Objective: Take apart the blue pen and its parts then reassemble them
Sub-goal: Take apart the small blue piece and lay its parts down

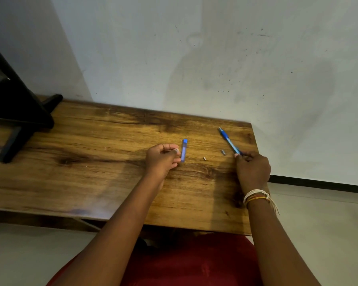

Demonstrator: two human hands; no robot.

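The blue pen (228, 140) lies slanted on the wooden table (91, 162) at the right, its tip pointing away. My right hand (252, 167) pinches its near end. A blue translucent lead case (184, 150) lies upright in the middle; my left hand (162, 158) rests beside it with fingers curled, thumb and forefinger touching the case's lower end. Between the hands lie two tiny loose parts: a small pale piece (204, 158) and a small grey metal piece (223, 152).
A black stand (19, 112) occupies the table's far left. The wall rises right behind the table. The table's right edge runs close to my right hand. My red clothing (194, 263) shows below the near edge.
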